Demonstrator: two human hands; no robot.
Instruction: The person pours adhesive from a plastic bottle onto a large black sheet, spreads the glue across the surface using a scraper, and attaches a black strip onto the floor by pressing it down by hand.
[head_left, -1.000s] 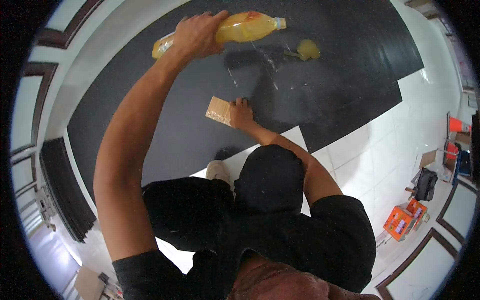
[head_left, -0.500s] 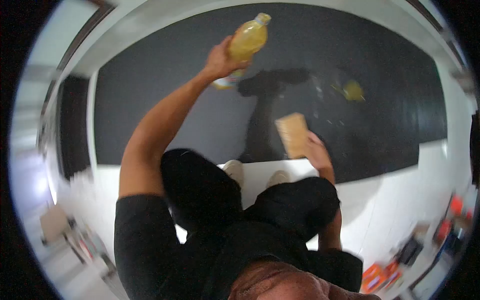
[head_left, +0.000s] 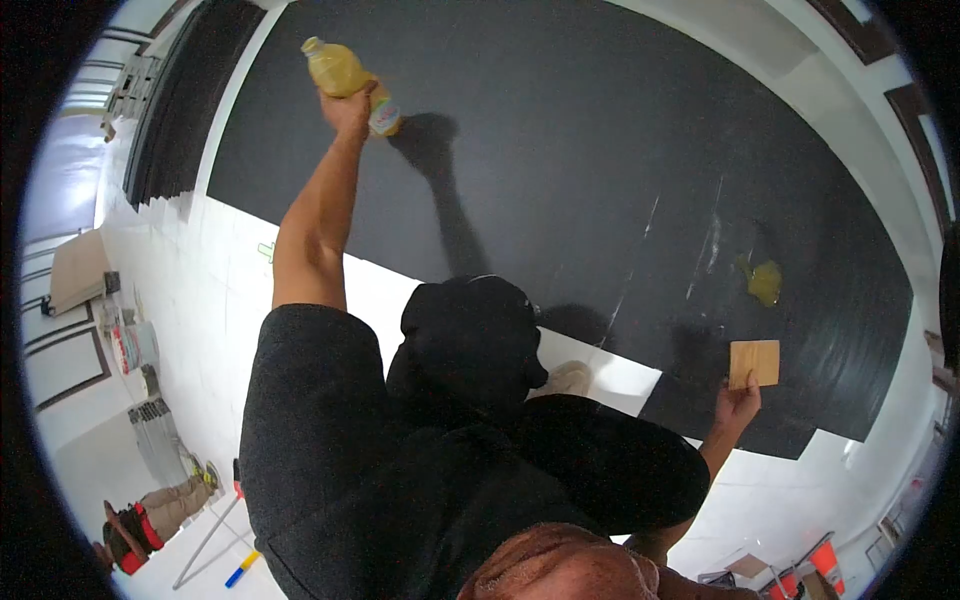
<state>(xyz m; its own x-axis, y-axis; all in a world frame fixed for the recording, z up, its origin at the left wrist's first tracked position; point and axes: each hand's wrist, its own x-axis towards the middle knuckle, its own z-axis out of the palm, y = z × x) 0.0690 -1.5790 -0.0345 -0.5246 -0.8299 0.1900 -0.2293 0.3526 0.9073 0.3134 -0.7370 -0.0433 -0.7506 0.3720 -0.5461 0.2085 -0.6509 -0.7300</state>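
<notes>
My left hand [head_left: 349, 112] is closed around a clear plastic bottle [head_left: 340, 72] of yellow liquid, held tilted with its neck toward the upper left. The bottle is over the dark floor sheet [head_left: 540, 150], and a label shows near its base. At the lower right, my right hand [head_left: 738, 402] grips the near edge of a flat tan rectangular piece [head_left: 755, 361], which looks like wood or board. Just beyond that piece, a yellow puddle [head_left: 765, 284] lies on the sheet, apart from it. Pale streaks [head_left: 714, 245] mark the dark surface left of the puddle.
White tiled floor [head_left: 190, 330] borders the sheet on my side. Another person [head_left: 165, 510] is at the far lower left, near a blue-and-yellow stick [head_left: 242, 568]. A cardboard piece [head_left: 80, 272] stands at left. Orange items [head_left: 826, 560] lie at the lower right.
The view has turned left. My left hand has swung the bottle leftward, its neck now pointing to the upper left. My right hand has brought the tan piece nearer the puddle.
</notes>
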